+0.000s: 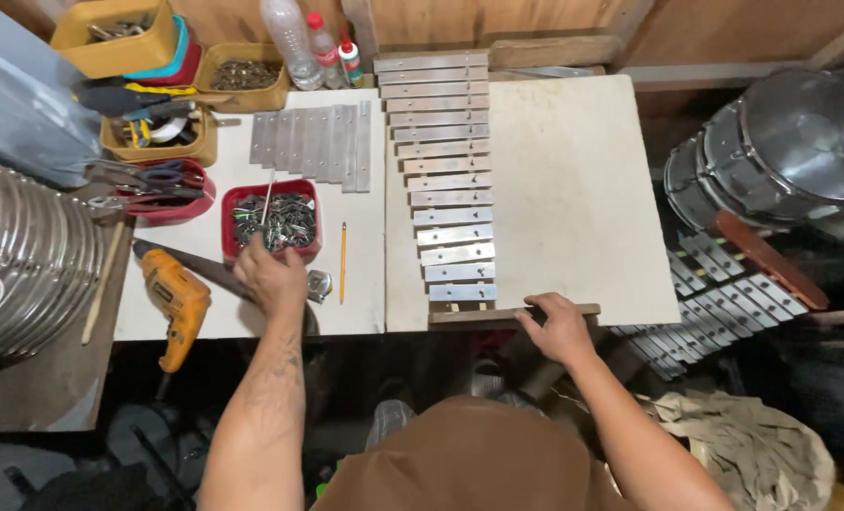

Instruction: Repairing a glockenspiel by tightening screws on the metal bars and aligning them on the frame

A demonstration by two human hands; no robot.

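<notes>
Table: a pale work top seen from above, made of two white boards side by side, with a wooden wall behind it.
Ribbed metal drum: a big shiny cylinder lying at the far left edge of the view.
Stacked drums: round silver shells off the table's right side, above a second set of metal bars down low.
Row of metal bars: silver bars laid like ladder rungs on the right board — short ones near the person, longer ones towards the wall.
Loose bars: a flat group of grey bars on the left board, just left of the row.
Wooden strip: a dark slat along the near edge of the table, just below the shortest bar.
Drill: yellow, lying at the front left corner, beside a hand saw.
Red tray: a square tub full of small dark metal parts, on the left board.
Right hand: resting on the wooden strip, fingers curled over its top, thumb side towards the bars.
Left hand: at the tray's near edge, fingers bunched and dipped in the parts — what they pinch I cannot tell.
Pencil: orange, lying right of the tray, apart from both hands.
</notes>
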